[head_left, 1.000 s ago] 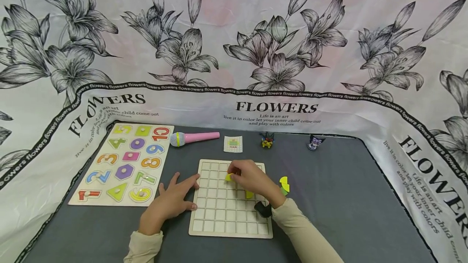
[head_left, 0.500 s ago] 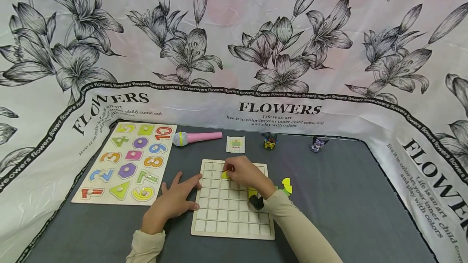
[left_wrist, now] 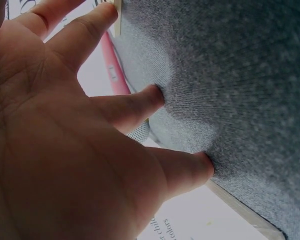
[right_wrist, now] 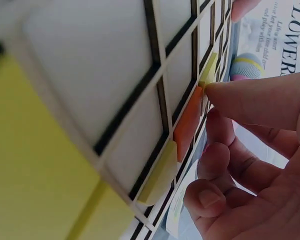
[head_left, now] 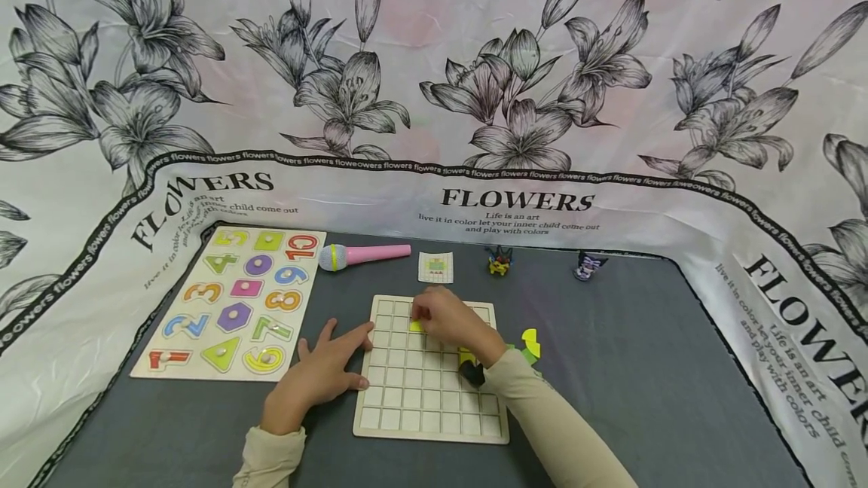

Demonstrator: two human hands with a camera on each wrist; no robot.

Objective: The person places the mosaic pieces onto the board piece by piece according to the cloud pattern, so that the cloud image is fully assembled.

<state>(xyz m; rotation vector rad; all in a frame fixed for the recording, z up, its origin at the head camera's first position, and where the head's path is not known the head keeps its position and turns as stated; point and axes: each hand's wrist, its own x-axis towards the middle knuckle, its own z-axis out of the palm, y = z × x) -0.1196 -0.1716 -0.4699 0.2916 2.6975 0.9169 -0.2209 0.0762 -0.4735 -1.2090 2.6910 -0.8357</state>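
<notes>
Flower cloth (head_left: 353, 96): It is white, with black flowers and the word FLOWERS, and it stands up behind everything.
Number board (head_left: 160, 341): It lies at the left of the grey tabletop (head_left: 644, 367), with bright numbers from 1 to 10 and some shapes.
Left hand (head_left: 322, 375): Its fingers are spread wide and it holds nothing. One fingertip touches the left edge of the grid board (head_left: 407, 420), and others press on the tabletop.
Pink microphone (head_left: 369, 254): It lies down, with its round grey end just beside the number board.
Small yellow piece (head_left: 416, 326): It is at the second row from the back of the grid board. I cannot tell if it is all the way down in its square.
Picture card (head_left: 435, 267): It is little and white, and lies behind the grid board.
Right hand (head_left: 450, 316): It reaches over the grid board and pinches the small yellow piece.
Orange piece (right_wrist: 189, 125): It sits on the grid board, right next to the small yellow piece.
Pale yellow piece (right_wrist: 160, 172): It comes next after the orange piece.
Yellow toy (head_left: 499, 262): It stands near the back.
Loose pieces (head_left: 531, 346): Yellow and green ones lie right of the grid board.
Purple toy (head_left: 587, 266): It is farthest right.
</notes>
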